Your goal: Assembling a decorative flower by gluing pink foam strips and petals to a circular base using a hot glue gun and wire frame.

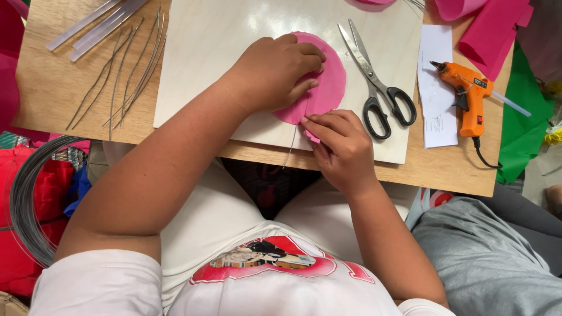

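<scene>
- The left hand (275,73) is lying flat and open, fingers spread, pressing down on a pink paper disc (328,88) and covering most of its left half.
- The right hand (342,146) is pinching closed on the disc's lower edge, thumb and fingertips meeting where a thin wire stem (291,149) is running out from under the paper toward the person's lap.
- The disc is resting on a pale plywood board (199,58), near its front edge, and the board is sitting on the wooden surface (47,93).
- Judging from this, the step in hand looks like fixing or folding the paper around the wire: one hand is holding the disc still while the other is working the edge at the wire.
- The next move seems to call for a steady press from the left hand and a small, careful pinch from the right, since the thin paper looks easy to tear or crease.
- Just right of the disc, scissors (377,88) with black handles are lying with the blades slightly parted.
- Further right, an orange glue gun (468,93) is lying on a white paper slip (436,111).
- At the far left, loose cut wires (123,76) and clear glue sticks (93,23) are lying on the surface, and a wire coil (23,199) is hanging below its edge.
</scene>
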